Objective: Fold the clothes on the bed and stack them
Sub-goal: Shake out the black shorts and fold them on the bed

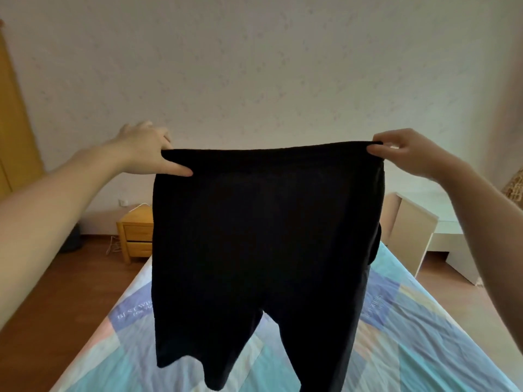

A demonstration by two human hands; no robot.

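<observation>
**Black shorts held up, folding not yet begun**

Lowest in the frame lies the bed (424,349) with its pastel patchwork sheet; no folded stack shows on it. Above it, mid-frame, the black shorts (263,236) hang spread by the waistband, legs dangling unfolded. The left hand (147,151) pinches the waistband's left corner, the right hand (402,154) pinches the right. By my reading, every fold and the stacking remain. Farther off, a wooden nightstand (135,233) stands left, a white cabinet (418,230) right; neither obstructs.
</observation>
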